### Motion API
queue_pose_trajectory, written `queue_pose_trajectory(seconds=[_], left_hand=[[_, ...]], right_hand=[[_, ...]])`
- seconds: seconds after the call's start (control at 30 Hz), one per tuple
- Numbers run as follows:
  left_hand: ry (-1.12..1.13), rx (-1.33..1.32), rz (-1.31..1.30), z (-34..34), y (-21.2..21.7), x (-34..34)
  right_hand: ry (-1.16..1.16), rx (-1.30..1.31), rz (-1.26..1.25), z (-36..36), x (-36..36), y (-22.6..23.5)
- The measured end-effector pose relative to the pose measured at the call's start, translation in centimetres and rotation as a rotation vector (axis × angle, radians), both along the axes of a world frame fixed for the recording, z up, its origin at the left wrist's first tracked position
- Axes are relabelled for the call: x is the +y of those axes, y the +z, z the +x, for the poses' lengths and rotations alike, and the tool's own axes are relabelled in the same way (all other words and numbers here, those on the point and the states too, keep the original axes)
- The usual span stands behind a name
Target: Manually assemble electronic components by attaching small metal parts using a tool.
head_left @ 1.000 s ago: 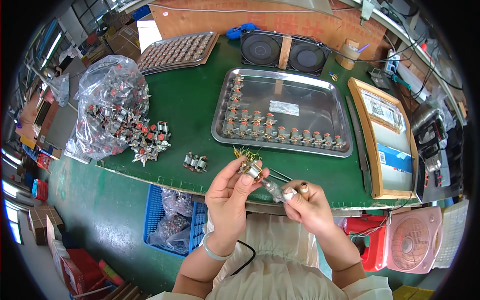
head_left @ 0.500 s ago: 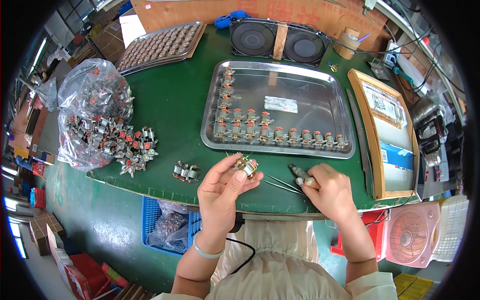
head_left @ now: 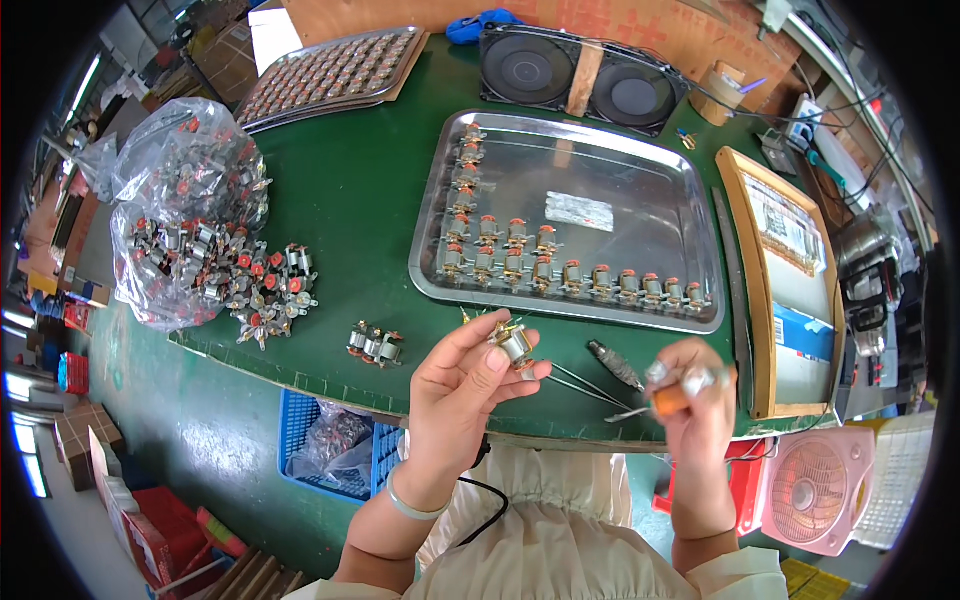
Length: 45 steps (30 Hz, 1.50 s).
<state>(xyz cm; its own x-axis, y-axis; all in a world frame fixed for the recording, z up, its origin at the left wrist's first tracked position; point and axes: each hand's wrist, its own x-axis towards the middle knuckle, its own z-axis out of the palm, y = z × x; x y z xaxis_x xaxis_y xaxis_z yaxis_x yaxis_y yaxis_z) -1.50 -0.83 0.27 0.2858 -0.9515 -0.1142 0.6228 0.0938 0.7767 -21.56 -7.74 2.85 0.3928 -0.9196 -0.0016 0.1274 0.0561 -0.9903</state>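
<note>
Over the bench's [head_left: 350, 190] near edge, the left hand [head_left: 462, 385] pinches a small silver motor [head_left: 512, 343] between thumb and fingertips. Tweezers [head_left: 590, 385] lie on the bench between both hands. The right hand [head_left: 693, 405], curled shut around an orange-handled tool [head_left: 672, 398], has lifted off the bench and moved right since half a second ago.

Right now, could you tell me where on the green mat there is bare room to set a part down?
The widest bare patch of the green mat lies between the bag of motors and the steel tray. The tray's upper right half is bare too. It is crowded by the bag's spilled motors, and at the front edge around the left hand and tweezers.
</note>
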Motion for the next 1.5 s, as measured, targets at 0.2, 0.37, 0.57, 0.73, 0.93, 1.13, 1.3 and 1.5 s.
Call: queue_pose_trajectory(seconds=[0.2, 0.37, 0.57, 0.73, 0.93, 1.13, 1.3, 1.5], left_hand=[[0.040, 0.234, 0.013, 0.0, -0.2, -0.1], [0.082, 0.223, 0.021, -0.4, -0.1, -0.2], [0.142, 0.194, -0.016, -0.9, -0.2, -0.3], [0.173, 0.137, 0.002, -1.4, 0.0, -0.6], [0.179, 0.194, 0.000, -1.6, 0.2, -0.5], [0.161, 0.190, -0.039, -1.7, 0.0, -0.4], [0.210, 0.098, -0.061, -1.6, -0.4, -0.2], [0.246, 0.027, -0.123, -1.9, -0.1, 0.0]], right_hand=[[0.139, 0.187, -0.731, 3.3, 1.5, -1.8], [0.029, 0.222, -0.781, 4.4, 2.2, -2.5], [0.033, 0.204, -0.738, 4.7, 2.3, -2.8], [0.006, 0.232, -0.756, 4.5, 2.5, -3.0], [-0.066, 0.274, -0.938, 4.8, 2.7, -3.0], [-0.068, 0.288, -0.919, 4.8, 2.6, -3.1], [0.100, 0.006, -0.316, 4.2, 3.1, -3.5], [0.288, -0.324, 0.415, 3.7, 3.1, -3.3]])
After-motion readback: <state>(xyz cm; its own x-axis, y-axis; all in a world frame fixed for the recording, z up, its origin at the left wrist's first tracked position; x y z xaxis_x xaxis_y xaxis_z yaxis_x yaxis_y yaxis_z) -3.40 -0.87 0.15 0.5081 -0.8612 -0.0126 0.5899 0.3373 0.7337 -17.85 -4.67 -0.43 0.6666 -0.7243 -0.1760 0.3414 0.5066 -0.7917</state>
